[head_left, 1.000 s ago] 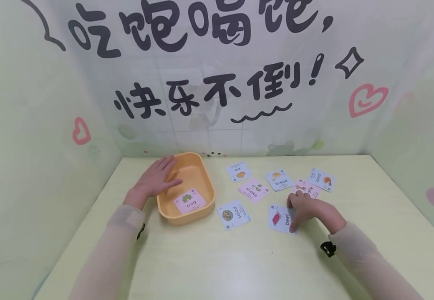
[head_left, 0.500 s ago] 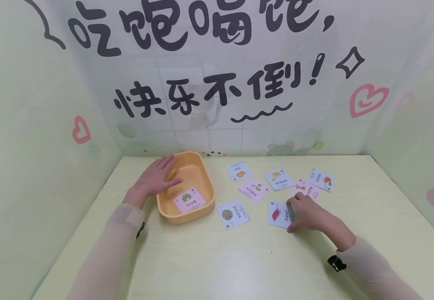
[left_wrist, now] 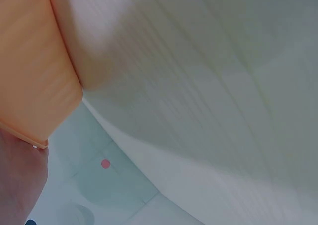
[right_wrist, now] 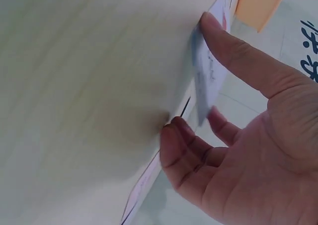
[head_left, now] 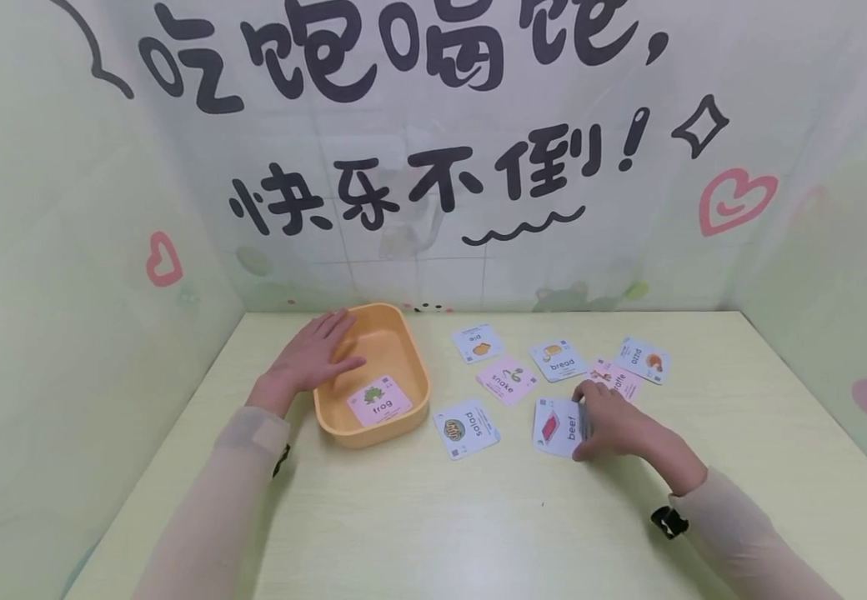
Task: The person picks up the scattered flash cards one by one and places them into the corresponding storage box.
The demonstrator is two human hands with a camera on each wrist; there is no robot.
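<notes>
My left hand (head_left: 308, 357) rests on the left rim of an orange bin (head_left: 375, 354), its fingers straight and the thumb reaching inside. A pink frog card (head_left: 378, 402) lies in the bin. To the right, my right hand (head_left: 617, 422) holds the light blue beef card (head_left: 553, 426) between thumb and fingers. From the right wrist view, that card (right_wrist: 211, 66) stands tilted, its near edge raised from the table. A pink giraffe card (head_left: 619, 379), partly hidden by the fingers, lies just beyond.
A salad card (head_left: 468, 429) lies between the bin and the right hand. Farther back are a snake card (head_left: 507, 381), a pie card (head_left: 477, 343), a bread card (head_left: 558, 360) and a pizza card (head_left: 643, 360). A printed wall (head_left: 433, 275) borders the table's far edge.
The right hand's grip on the beef card has shifted, and the card has moved slightly back and tilted. The left hand and bin stay in place.
</notes>
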